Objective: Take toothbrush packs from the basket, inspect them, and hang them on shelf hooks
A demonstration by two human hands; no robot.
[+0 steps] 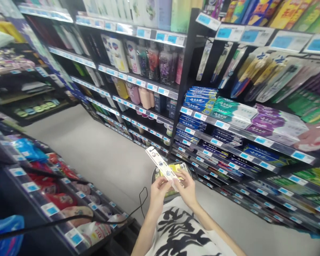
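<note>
A long, narrow white toothbrush pack [160, 163] with a hang hole at its far end is in both of my hands, tilted up to the left. My left hand [159, 189] pinches its near end from the left side. On the right side, my right hand [186, 185] grips the same end with its fingers closed. Just beyond and below my hands is a dark basket [153, 175] with yellow packages [176, 167] inside, partly hidden by the pack and my hands.
On the right shelves are toothpaste boxes [232, 112], with hanging toothbrush packs [252, 76] above them. Bottles [153, 60] line the shelves ahead. Bagged goods [61, 199] fill the left shelf, and a black cable [96, 218] crosses there. Grey floor [101, 153] runs between the shelves.
</note>
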